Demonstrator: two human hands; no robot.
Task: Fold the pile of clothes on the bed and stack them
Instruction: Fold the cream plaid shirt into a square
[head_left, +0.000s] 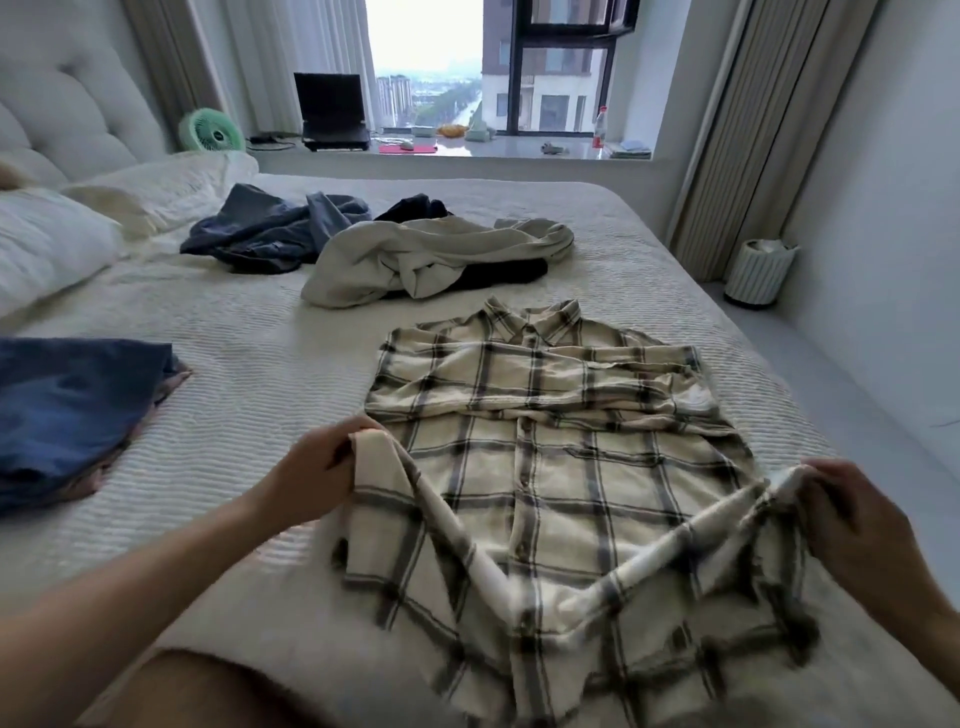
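A cream plaid shirt (545, 467) lies face up on the bed (249, 395), collar away from me and sleeves folded across its chest. My left hand (311, 475) pinches the shirt's left side, and my right hand (852, 512) grips the right side. Between them the lower part is lifted off the bed and sags in the middle. Farther back lies a loose pile: a cream garment (415, 254) over something black, and blue-grey clothes (270, 228) to its left. A stack of folded clothes topped by a blue piece (72, 410) rests at the left.
Pillows (52, 249) and a padded headboard stand at the far left. Behind the bed a window sill holds a laptop (332, 111), a green fan (210, 130) and a bottle (601, 127). A ribbed bin (758, 273) stands on the floor at right, past the bed's edge.
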